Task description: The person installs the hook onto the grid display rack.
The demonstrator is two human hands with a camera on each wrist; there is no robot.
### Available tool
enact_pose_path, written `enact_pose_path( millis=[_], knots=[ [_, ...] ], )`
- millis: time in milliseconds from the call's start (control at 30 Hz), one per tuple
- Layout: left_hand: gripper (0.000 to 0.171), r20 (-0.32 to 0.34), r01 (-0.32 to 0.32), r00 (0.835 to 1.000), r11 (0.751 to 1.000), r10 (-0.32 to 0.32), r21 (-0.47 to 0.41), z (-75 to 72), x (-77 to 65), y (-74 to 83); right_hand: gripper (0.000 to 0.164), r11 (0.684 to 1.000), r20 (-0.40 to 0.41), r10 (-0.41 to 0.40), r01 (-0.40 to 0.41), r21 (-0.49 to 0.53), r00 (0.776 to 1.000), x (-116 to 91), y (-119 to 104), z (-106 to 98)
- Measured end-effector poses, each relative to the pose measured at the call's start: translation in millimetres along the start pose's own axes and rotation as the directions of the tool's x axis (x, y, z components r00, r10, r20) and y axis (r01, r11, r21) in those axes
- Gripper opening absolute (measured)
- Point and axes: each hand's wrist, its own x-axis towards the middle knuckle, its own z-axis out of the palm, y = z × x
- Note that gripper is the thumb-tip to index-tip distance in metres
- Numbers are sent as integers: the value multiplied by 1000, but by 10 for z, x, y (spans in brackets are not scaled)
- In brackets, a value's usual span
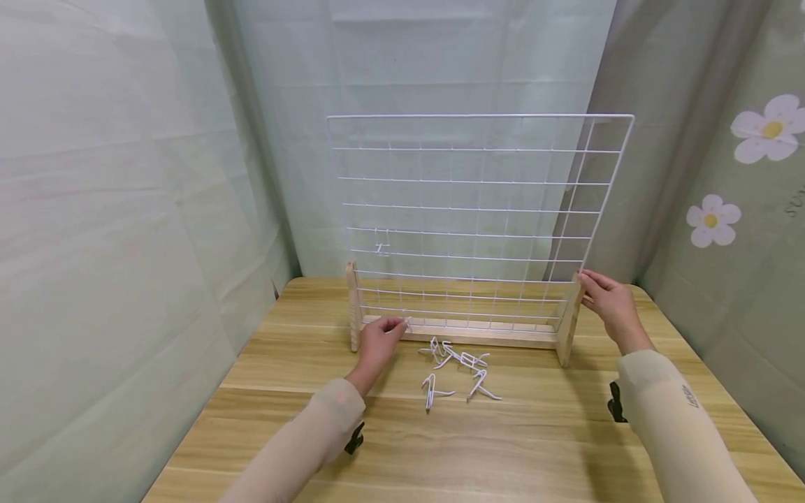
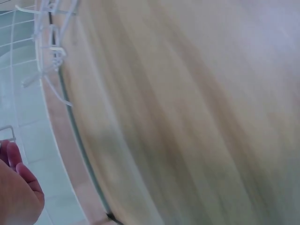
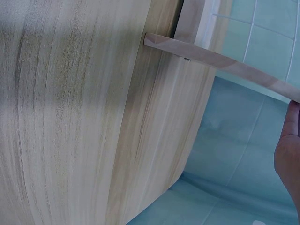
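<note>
A white wire grid (image 1: 474, 183) stands upright in a wooden base (image 1: 478, 336) with a post at each end. Low on the grid's left side, my left hand (image 1: 379, 344) pinches a small white wire hook (image 1: 407, 323) against the bottom wires; whether it is hung there I cannot tell. In the left wrist view the fingers (image 2: 14, 154) hold a wire end. At the other end, my right hand (image 1: 611, 307) grips the top of the right wooden post (image 1: 569, 323), beside the grid's edge. Another white hook (image 1: 381, 244) hangs on the grid at the left.
Several loose white wire hooks (image 1: 430, 391) lie on the wooden table (image 1: 503, 447) in front of the base, some tangled together. Pale cloth curtains (image 1: 157, 209) enclose the table at the left, back and right.
</note>
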Motion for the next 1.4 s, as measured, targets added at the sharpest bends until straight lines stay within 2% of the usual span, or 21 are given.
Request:
enact_pose_path(
  millis=[200, 400, 700, 1000, 1233, 1400],
  knots=[
    [14, -88, 16, 996, 1000, -16, 1, 46, -3, 109, 68, 1000, -6, 2, -2, -25, 1000, 10, 4, 2],
    [14, -141, 20, 990, 1000, -22, -14, 45, -8, 196, 68, 998, -7, 8, -9, -64, 1000, 2, 4, 10],
    [12, -214, 27, 976, 997, -42, -72, 90, -12, 336, 69, 998, -2, 1, -2, -58, 1000, 18, 7, 22],
    [11, -286, 49, 955, 993, -78, -107, 190, 20, 468, 68, 1000, 0, 0, 0, -3, 1000, 5, 6, 25],
    [10, -325, 54, 941, 990, -95, -131, 236, 34, 617, 68, 998, 5, 1, -1, -70, 1000, -1, -4, 24],
    [9, -366, 31, 927, 989, -84, -148, 265, 57, 692, 67, 998, 0, -1, 1, -65, 1000, 4, 7, 32]
  ],
)
